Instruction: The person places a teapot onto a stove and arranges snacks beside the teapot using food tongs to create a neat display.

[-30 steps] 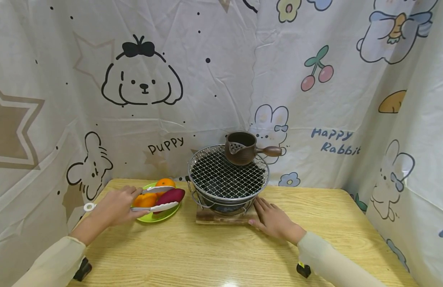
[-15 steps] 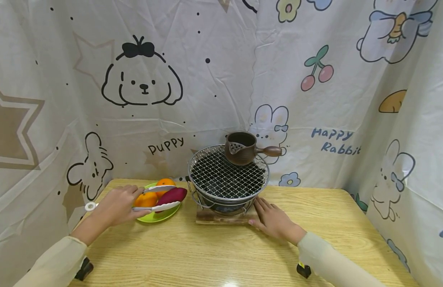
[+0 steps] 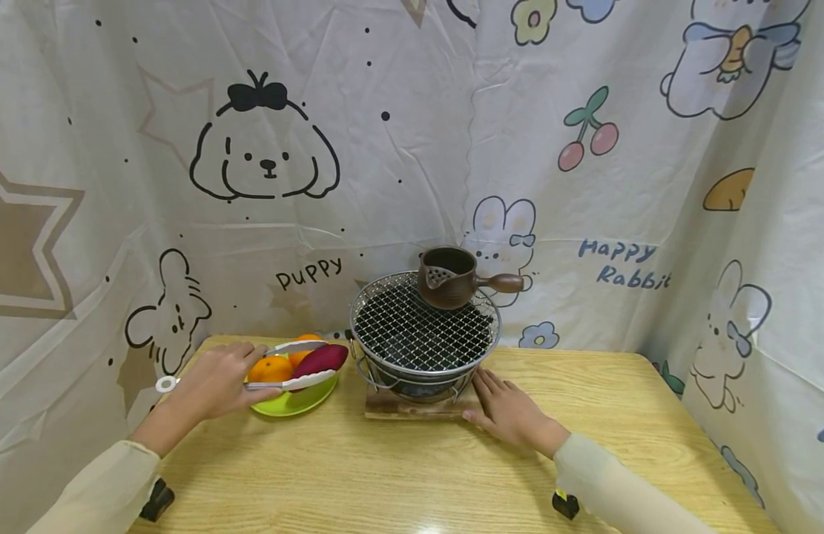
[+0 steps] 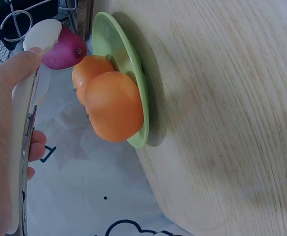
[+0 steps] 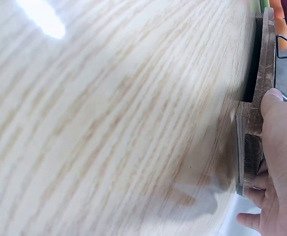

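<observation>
My left hand (image 3: 214,382) grips a pair of white-tipped tongs (image 3: 305,380). Between the tong tips is a purple-red sweet potato (image 3: 320,360), which the left wrist view shows raised off the green plate (image 3: 298,404). Two oranges (image 4: 115,105) lie on that plate, one partly behind the tongs in the head view. My right hand (image 3: 508,408) rests at the right front corner of the wooden base (image 3: 412,409), its fingers stretched along the side and its thumb on the front edge. On this base stands a round charcoal grill (image 3: 412,334) with a wire mesh top.
A brown side-handled teapot (image 3: 452,288) sits at the back right of the mesh, its handle pointing right. The grill stands just right of the plate. Behind the wooden table (image 3: 358,475) hangs a printed curtain (image 3: 398,148), which also closes in both sides.
The tongs have closed in on the sweet potato and lifted it slightly, moving a little to the right. More of the plate shows beneath it. My right hand has stayed put.
</observation>
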A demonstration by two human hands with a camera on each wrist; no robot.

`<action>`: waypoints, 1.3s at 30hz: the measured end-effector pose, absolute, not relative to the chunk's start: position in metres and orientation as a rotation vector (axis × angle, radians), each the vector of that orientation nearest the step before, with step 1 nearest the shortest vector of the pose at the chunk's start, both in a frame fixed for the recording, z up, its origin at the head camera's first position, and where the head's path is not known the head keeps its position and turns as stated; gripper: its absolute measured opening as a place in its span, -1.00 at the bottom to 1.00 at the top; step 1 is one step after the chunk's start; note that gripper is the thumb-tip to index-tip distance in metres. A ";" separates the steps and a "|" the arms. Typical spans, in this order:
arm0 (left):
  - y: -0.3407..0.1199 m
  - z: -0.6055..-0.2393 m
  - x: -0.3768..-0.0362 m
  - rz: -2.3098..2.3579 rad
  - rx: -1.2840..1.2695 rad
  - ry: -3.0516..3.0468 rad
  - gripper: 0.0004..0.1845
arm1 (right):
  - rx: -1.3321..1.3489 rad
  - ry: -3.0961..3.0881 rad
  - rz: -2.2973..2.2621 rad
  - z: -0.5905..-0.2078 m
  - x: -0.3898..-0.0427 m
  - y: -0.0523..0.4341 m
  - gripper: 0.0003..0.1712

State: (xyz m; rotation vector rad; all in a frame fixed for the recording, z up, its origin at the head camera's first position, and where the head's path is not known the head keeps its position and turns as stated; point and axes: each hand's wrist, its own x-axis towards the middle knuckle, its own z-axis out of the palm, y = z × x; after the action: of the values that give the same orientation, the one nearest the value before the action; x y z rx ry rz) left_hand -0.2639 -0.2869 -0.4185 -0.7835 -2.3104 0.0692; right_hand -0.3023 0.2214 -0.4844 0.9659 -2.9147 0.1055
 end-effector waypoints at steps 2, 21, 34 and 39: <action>-0.287 -0.417 -0.264 0.064 -0.785 -2.303 -0.14 | 0.965 -2.914 0.103 -0.485 -0.303 0.222 -0.09; -0.295 -0.412 -0.267 0.071 -0.749 -2.311 0.06 | 0.968 -2.901 0.111 -0.487 -0.303 0.221 -0.08; -0.301 -0.402 -0.269 0.044 -0.749 -2.238 0.08 | 0.957 -2.920 0.106 -0.487 -0.304 0.222 -0.08; -0.300 -0.395 -0.269 0.056 -0.739 -2.225 0.06 | 0.958 -2.919 0.110 -0.488 -0.304 0.222 -0.08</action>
State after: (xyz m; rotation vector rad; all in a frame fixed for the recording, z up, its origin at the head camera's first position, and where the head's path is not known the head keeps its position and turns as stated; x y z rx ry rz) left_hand -0.2689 -0.3000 -0.3946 -0.7390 -2.2250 0.0562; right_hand -0.3043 0.2219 -0.4878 0.9581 -2.9191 0.1101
